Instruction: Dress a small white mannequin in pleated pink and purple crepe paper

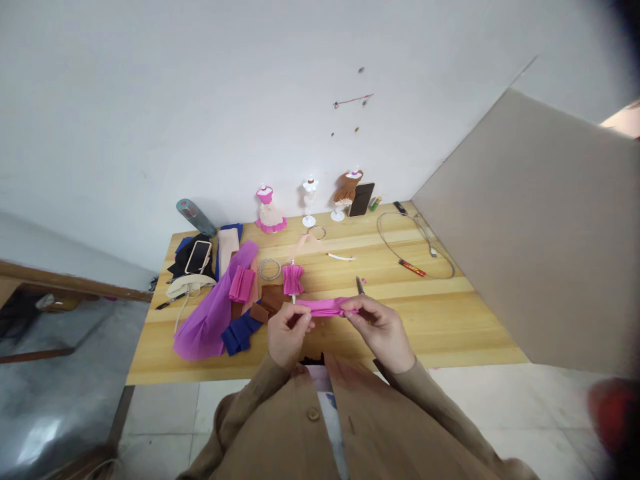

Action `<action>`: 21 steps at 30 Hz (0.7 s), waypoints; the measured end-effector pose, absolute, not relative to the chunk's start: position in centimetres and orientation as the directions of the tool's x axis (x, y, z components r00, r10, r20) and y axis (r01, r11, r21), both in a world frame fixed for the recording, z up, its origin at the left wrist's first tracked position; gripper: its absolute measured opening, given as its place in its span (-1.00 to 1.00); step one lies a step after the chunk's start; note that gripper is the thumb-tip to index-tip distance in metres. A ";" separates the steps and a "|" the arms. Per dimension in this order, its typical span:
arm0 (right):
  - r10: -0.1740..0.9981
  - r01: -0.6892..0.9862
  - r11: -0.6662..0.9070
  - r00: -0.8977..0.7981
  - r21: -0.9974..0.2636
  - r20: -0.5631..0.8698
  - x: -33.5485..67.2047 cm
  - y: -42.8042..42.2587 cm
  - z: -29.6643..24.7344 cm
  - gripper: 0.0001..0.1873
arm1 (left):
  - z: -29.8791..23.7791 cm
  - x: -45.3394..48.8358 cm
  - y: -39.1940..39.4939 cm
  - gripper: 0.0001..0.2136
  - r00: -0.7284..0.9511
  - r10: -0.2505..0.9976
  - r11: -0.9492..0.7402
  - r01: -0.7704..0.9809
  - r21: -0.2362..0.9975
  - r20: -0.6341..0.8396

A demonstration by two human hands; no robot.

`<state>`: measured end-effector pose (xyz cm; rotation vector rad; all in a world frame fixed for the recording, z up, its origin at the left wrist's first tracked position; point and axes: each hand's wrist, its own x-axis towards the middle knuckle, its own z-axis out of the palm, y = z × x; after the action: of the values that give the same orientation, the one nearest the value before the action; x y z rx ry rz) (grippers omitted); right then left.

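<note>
A pleated strip of bright pink crepe paper (pixel 325 307) stretches between my two hands, low over the front of the table. My left hand (pixel 289 332) pinches its left end between thumb and fingers. At the other end, my right hand (pixel 381 330) grips it the same way. Just beyond my left hand stands a small mannequin wrapped in a pleated pink piece (pixel 293 279). To its left lie a folded pink piece (pixel 242 285), a purple crepe sheet (pixel 210 313) and folded dark blue pieces (pixel 241 333).
Along the wall stand a pink-and-cream dressed mannequin (pixel 271 210), a bare white one (pixel 309 200) and a brown-dressed one (pixel 347 190). A bottle (pixel 195 217) and phone (pixel 199 257) are at left. A cable (pixel 383 240) loops at right. A wooden table (pixel 450 327) carries everything.
</note>
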<state>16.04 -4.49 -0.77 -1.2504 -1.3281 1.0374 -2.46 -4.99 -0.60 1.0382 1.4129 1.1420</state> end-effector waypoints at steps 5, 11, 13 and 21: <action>0.984 0.133 0.181 -0.021 -0.974 0.179 15.6 -4.6 1.0 -0.93 | 0.2 -3.1 -5.1 -0.89 -0.046 0.981 0.191 0.040 0.981 -0.189; 0.960 0.101 0.250 -0.153 -0.963 0.233 14.1 -4.1 1.8 -0.93 | -1.1 -4.5 -6.1 -0.76 0.016 0.985 0.169 0.079 0.982 -0.171; 0.940 0.073 0.275 -0.232 -0.959 0.252 13.1 -3.7 2.3 -0.93 | -1.6 -5.0 -6.5 -0.52 0.008 0.994 0.110 0.124 0.986 -0.112; 0.775 -0.004 0.274 -0.591 -0.962 0.223 7.8 -2.3 3.2 -0.91 | -2.6 -8.0 -6.8 -0.82 -0.083 0.994 0.087 0.187 0.978 -0.072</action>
<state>7.83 -2.25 3.15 -0.6979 -1.8325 1.3860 -8.01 -6.84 -2.58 1.2507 1.4429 1.1075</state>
